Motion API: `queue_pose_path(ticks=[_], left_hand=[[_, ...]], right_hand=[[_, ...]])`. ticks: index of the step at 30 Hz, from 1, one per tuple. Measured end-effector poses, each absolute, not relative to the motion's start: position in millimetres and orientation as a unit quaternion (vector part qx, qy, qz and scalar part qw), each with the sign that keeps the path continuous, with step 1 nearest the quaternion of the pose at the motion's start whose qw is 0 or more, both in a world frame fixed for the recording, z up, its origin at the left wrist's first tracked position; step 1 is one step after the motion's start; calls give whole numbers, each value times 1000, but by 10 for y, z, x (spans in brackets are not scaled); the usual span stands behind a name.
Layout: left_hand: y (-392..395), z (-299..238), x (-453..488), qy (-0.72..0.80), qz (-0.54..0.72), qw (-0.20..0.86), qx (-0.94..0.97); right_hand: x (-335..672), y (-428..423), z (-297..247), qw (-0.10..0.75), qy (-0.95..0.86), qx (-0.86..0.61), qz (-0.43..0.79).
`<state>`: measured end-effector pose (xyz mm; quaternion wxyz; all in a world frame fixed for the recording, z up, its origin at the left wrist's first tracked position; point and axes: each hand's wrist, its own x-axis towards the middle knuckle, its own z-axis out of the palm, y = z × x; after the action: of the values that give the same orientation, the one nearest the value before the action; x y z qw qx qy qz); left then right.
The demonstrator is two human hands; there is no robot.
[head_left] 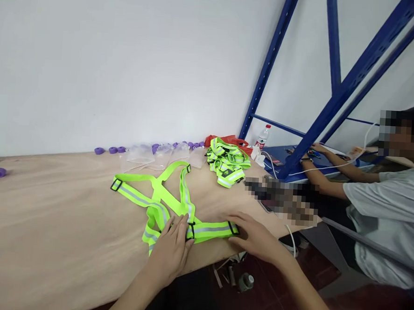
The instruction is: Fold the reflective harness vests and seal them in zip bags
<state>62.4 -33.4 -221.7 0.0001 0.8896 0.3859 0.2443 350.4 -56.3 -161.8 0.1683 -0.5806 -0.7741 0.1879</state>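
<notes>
On the brown, wood-like worktop (66, 212) lies a bright yellow-green strap harness (171, 200) with silver-grey stripes and black plastic buckles, its crossing part and upper loops spread flat, near the front edge. The left hand (169, 251) rests with straight fingers upon the straps beside a black buckle, probably so that they do not slide; whether its grip pinches something below, I cannot tell. The right hand (254, 235) is at the outer end of the lower strap, its grip loose, thumb and fingers apart around this end, perhaps in order to keep it straight; real contact there is not certain. Behind the upper loops are thin clear plastic bags (140, 154) and a row of small purple rounded pieces (190, 144). A tangled heap of similar yellow-green straps (227, 162) lies beyond the right hand, in front of a red plastic bag (229, 140), and limits the room there. The sloping blue metal post (352, 75) stands between this side and a co-worker in a pale shirt (389, 208). Blurring hides the things at the right corner.
</notes>
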Motion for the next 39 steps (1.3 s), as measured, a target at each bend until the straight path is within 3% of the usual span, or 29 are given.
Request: queue_pose_path(ticks=[3,9,14,19,21,29,32,35,39], left_hand=[[-342,-2170,677,397,240,-25,886],[-548,-2005,730,472,218,-109,847],[-817,-2073,686,480,191,-98,850],[-904,-2188,674,472,191,-85,856],[-913,-2199,688,470,193,-70,859],[-1025,-2211,813,512,123,69,847],[-1017,-2053,668,474,175,116,855],[-935,-1853,377,373,303,201,854],[-798,-1798,110,382,437,160,799]], right_hand=[[3559,-462,-1698,187,-769,-552,264],[3579,-472,-1650,211,-753,-544,304],[3465,-502,-1569,356,-694,-534,327],[2862,-364,-1497,479,-681,-398,385],[2507,-282,-1448,468,-706,-351,399],[1612,-38,-1594,215,-877,-275,329],[1605,30,-1673,166,-878,-285,348],[1636,80,-1711,160,-863,-283,386],[1622,101,-1757,224,-825,-289,431]])
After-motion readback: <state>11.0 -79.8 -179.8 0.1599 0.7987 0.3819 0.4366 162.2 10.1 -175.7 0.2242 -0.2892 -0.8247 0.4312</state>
